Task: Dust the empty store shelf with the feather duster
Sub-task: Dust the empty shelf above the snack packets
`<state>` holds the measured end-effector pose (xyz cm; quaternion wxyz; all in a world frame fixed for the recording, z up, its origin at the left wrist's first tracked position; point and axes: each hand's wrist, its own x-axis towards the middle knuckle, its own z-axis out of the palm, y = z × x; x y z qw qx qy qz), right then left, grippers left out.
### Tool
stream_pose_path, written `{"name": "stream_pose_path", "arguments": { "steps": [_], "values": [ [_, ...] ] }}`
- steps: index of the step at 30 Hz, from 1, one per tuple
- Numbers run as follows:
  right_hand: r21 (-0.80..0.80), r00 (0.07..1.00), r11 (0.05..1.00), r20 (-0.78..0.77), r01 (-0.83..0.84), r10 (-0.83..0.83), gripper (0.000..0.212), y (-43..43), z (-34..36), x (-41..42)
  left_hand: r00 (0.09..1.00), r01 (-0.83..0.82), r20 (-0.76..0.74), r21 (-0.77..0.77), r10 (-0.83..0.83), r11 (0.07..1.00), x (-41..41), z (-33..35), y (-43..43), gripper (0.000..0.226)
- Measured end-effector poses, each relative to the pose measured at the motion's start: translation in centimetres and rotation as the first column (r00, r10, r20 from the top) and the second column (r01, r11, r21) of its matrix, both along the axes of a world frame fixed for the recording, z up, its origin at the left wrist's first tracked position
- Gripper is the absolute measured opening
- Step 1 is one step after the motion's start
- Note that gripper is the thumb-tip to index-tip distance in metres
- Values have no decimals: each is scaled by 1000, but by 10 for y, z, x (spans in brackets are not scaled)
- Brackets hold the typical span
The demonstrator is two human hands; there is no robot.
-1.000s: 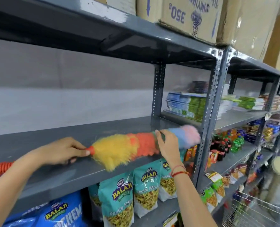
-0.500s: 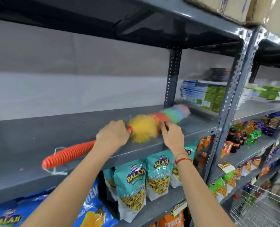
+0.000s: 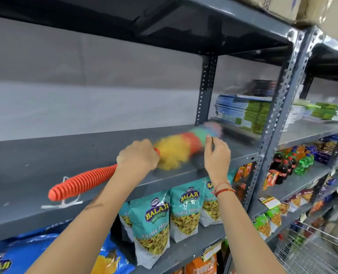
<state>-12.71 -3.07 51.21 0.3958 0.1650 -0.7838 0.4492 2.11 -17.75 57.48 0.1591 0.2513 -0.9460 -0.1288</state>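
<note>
The feather duster lies across the empty grey shelf, its fluffy yellow, orange, green and pink head blurred and pointing right. Its ribbed orange handle sticks out to the lower left over the shelf's front edge. My left hand grips the duster where the handle meets the feathers. My right hand hovers at the front edge by the green part of the head, fingers loosely curled and pinching at the feathers; whether it holds them is unclear.
A perforated grey upright stands behind the duster's tip, another upright to the right. Stacked booklets fill the neighbouring shelf. Teal snack bags hang below, bottles further right, a wire basket at lower right.
My left hand slid along the handle up to the feathers and pushed the duster right and deeper onto the shelf. My right hand stayed by the head and lifted slightly.
</note>
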Motion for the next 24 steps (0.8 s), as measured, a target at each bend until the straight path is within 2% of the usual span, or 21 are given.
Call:
{"name": "stream_pose_path", "arguments": {
  "steps": [2, 3, 7, 9, 12, 16, 19, 24],
  "values": [
    [38, 997, 997, 30, -66, 65, 37, 1, -4, -3, 995, -70, -75, -163, 59, 984, 1, 3, 6, 34],
    [48, 993, 993, 41, -111, 109, 40, 1, -6, -3, 994, -72, -99, -190, 54, 979, 1, 4, 9, 33],
    [165, 980, 966, 62, -199, 191, 39, 5, -21, -3, 998, 5, -60, -81, -10, 997, -9, 2, 19, 41],
    [193, 981, 962, 11, -192, 193, 39, 9, -29, -2, 1000, 20, -8, -56, -21, 998, -15, -3, 25, 41],
    [211, 978, 964, -95, -164, 188, 33, 11, -38, -1, 1000, -13, -12, -80, 12, 997, -18, -9, 26, 37],
    [196, 971, 971, -172, -133, 168, 34, 9, -47, -1, 998, -12, -70, -101, 5, 995, -17, -10, 26, 38],
    [192, 969, 976, -202, -106, 145, 44, 7, -49, -4, 999, 19, -28, -61, -20, 998, -21, -11, 33, 40],
    [164, 974, 979, -170, -122, 150, 44, 6, -49, -2, 996, -84, 24, -63, 86, 994, -17, -8, 22, 36]
  ]
}}
